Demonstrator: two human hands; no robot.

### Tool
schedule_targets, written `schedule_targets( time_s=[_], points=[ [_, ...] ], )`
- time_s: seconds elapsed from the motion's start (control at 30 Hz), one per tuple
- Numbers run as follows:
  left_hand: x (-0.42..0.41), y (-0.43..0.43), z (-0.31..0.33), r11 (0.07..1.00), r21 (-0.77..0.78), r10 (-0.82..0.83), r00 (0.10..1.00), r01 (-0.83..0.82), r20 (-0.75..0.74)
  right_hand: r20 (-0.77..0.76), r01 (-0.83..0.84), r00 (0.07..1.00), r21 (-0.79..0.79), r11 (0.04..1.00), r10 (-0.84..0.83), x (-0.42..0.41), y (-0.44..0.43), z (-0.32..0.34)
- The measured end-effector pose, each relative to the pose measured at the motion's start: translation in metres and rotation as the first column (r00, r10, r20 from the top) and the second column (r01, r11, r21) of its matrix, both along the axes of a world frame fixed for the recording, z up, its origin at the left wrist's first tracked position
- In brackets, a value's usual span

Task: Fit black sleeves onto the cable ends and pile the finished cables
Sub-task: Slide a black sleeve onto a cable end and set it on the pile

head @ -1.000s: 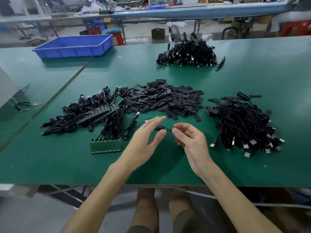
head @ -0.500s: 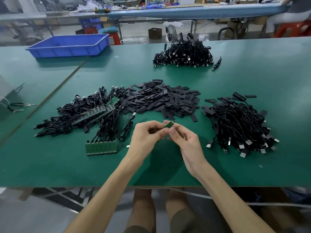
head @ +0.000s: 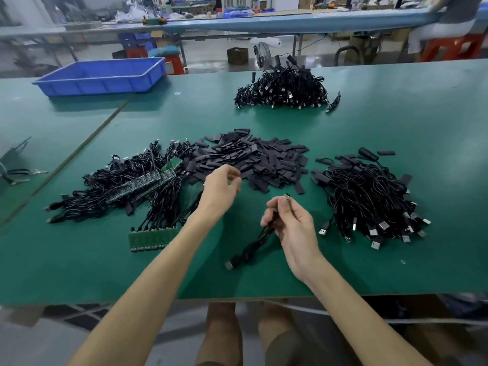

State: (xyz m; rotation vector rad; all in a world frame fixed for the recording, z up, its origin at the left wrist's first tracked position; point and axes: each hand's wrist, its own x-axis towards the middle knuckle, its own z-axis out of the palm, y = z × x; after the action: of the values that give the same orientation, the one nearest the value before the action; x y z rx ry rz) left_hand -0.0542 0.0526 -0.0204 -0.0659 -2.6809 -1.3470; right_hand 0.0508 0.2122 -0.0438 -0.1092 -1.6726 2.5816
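Note:
My right hand (head: 291, 224) pinches a black cable (head: 250, 250) near its small green board end, which sticks up between thumb and fingers. The rest of that cable hangs down onto the green table (head: 79, 273), its plug at the bottom left. My left hand (head: 220, 186) hovers at the near edge of the heap of flat black sleeves (head: 253, 159), fingers curled downward toward them; I cannot tell whether it holds one. A pile of cables with sleeves (head: 369, 199) lies to the right. Cables joined to green board strips (head: 126, 188) lie to the left.
A green board strip (head: 151, 240) with cables attached lies near my left forearm. Another cable heap (head: 282, 88) sits at the far side of the table. A blue plastic tray (head: 103, 76) stands at the back left. Pliers (head: 23, 174) lie at the left edge.
My hands have parted. The left hand has let go of the cable end and moved up to the sleeve heap. The right hand keeps the cable and has dropped slightly to the right.

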Motion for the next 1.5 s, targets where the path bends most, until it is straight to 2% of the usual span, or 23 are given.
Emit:
schedule_targets(
  time_s=[0.13,0.23,0.33,0.6,0.73,0.8,0.87,1.0,1.1,1.17,1.4,1.5],
  points=[
    [-0.028,0.016,-0.003,0.946,-0.322,-0.065,0.995,0.039,-0.072,0.024,0.024,0.999,0.077,0.997,-0.026,-0.002,-0.001,0.001],
    [-0.038,0.026,-0.002,0.901,-0.431,-0.067,0.997,0.05,-0.026,0.028,0.019,0.999,0.112,0.994,-0.023,-0.001,-0.003,0.003],
    [-0.041,0.028,-0.003,0.923,-0.385,-0.029,0.999,0.021,-0.017,0.026,0.024,0.999,0.123,0.992,-0.028,0.0,-0.002,0.005],
    [-0.02,0.018,-0.004,0.944,-0.33,-0.01,0.993,-0.03,-0.118,0.001,0.02,1.0,0.149,0.989,-0.021,0.0,-0.001,0.003],
    [0.004,0.008,-0.006,0.966,-0.231,-0.147,0.979,0.112,-0.138,-0.008,0.038,0.999,0.173,0.984,-0.037,0.0,-0.003,-0.001],
    [0.013,0.004,-0.009,0.932,-0.315,-0.226,0.967,0.181,-0.114,-0.017,0.031,0.999,0.196,0.98,-0.029,-0.001,-0.003,-0.002],
    [0.019,0.003,-0.011,0.894,-0.41,-0.234,0.969,0.181,-0.083,-0.02,0.021,1.0,0.215,0.976,-0.017,-0.001,-0.003,-0.003],
    [0.023,0.007,-0.008,0.916,-0.353,-0.225,0.973,0.193,-0.053,-0.022,0.026,1.0,0.192,0.981,-0.022,0.0,-0.004,-0.005],
    [0.024,0.016,-0.006,0.841,-0.445,-0.312,0.948,0.308,0.065,-0.02,0.052,0.999,0.137,0.989,-0.05,0.0,-0.004,-0.005],
    [0.023,0.022,-0.006,0.823,-0.462,-0.321,0.942,0.329,0.098,-0.016,0.064,0.998,0.09,0.994,-0.063,-0.001,-0.004,-0.006],
    [0.031,0.025,-0.01,0.779,-0.539,-0.36,0.932,0.32,0.032,-0.033,0.088,0.996,0.051,0.995,-0.087,-0.001,-0.003,-0.008],
    [0.036,0.017,-0.012,0.837,-0.465,-0.331,0.944,0.288,-0.011,-0.027,0.096,0.995,0.039,0.995,-0.095,-0.001,-0.003,-0.01]
  ],
)
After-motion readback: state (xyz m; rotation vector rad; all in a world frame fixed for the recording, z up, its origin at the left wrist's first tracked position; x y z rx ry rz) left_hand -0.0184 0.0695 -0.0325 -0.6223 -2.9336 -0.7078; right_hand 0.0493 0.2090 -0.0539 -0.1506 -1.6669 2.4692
